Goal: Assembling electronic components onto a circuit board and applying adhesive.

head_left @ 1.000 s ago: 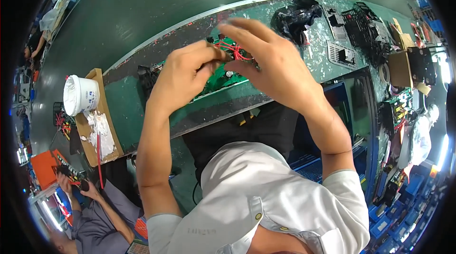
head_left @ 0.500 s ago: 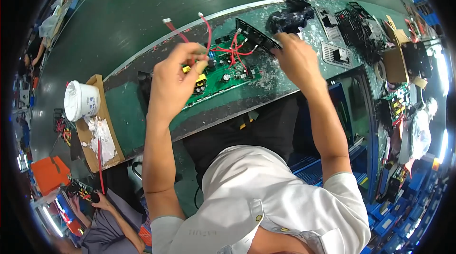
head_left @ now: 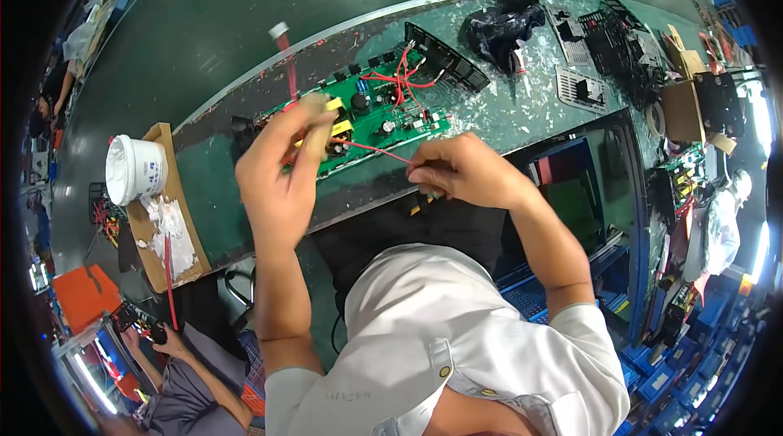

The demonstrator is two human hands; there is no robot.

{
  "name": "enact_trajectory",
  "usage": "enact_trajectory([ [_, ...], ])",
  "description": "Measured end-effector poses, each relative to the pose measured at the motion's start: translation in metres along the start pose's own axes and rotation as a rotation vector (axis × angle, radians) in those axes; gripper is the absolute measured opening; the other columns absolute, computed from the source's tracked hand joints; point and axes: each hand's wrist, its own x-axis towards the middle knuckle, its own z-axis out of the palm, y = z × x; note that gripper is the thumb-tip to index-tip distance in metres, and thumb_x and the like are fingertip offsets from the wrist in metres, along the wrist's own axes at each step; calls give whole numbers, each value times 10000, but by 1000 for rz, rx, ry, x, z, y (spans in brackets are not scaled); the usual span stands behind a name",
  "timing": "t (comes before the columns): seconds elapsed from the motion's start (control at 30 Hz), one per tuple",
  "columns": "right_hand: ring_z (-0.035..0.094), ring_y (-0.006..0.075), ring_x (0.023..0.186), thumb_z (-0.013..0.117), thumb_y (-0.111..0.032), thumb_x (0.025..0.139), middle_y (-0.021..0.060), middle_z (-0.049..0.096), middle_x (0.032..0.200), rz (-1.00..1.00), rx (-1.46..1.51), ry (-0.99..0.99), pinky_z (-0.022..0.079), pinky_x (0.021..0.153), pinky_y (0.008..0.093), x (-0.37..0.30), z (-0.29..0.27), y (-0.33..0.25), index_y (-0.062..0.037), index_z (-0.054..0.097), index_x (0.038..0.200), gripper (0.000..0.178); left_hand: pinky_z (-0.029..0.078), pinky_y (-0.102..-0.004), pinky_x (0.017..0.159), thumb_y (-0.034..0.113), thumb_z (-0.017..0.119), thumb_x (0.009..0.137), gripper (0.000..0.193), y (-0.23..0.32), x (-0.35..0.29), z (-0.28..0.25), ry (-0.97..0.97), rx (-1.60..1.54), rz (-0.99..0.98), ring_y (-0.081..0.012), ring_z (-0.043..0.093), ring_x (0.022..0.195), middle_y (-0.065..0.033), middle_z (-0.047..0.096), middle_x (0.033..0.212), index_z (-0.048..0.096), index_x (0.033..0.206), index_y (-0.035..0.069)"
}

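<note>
A long green circuit board (head_left: 405,119) lies across the bench, with yellow transformers, black capacitors and red leads on it. My left hand (head_left: 281,167) is closed over the board's left end on red wires (head_left: 292,77), which stick up past my fingers to a white connector (head_left: 279,30). The fingertips there are slightly blurred. Thumb and fingers of my right hand (head_left: 469,171) pinch the end of a thin red wire (head_left: 377,149), stretched from the board near my left hand. A black slotted panel (head_left: 446,57) leans at the board's far right end, with red leads (head_left: 400,77) beside it.
A white tub (head_left: 134,169) and a paste-smeared cardboard tray (head_left: 201,261) stand at left. Crumpled black plastic (head_left: 504,28), grey vented plates (head_left: 581,89) and black slotted parts (head_left: 612,44) lie at far right. A co-worker's hand (head_left: 173,345) shows lower left.
My right hand has left the black panel and come nearer and left, now pinching a red wire. My left hand has shifted slightly nearer and left; one raised red lead is now pulled down.
</note>
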Motion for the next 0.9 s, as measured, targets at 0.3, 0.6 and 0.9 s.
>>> enact_trajectory([
  [0.3, 640, 123, 814, 583, -86, 976, 99, 675, 966, -99, 1205, 215, 528, 716, 224, 27, 27, 12, -8, 588, 1086, 136, 520, -247, 766, -67, 677, 865, 671, -8, -54, 60, 109, -700, -357, -119, 629, 868, -99, 659, 999, 353, 1445, 24],
  [0.6, 642, 123, 833, 628, 17, 918, 92, 664, 987, -139, 1050, 298, 534, 731, 234, 24, 32, 24, 8, 602, 1052, 137, 502, -239, 825, -45, 662, 899, 293, -20, -59, 84, 185, -774, -331, -112, 623, 961, -74, 657, 1081, 602, 1185, -39],
  [0.9, 621, 87, 739, 644, -81, 939, 22, 651, 851, 42, 632, 257, 525, 669, 230, 17, 32, 23, 3, 634, 986, 96, 515, -243, 822, -50, 678, 885, 206, -22, -67, 95, 301, -724, -301, -107, 621, 935, -53, 632, 1069, 625, 1083, -32],
])
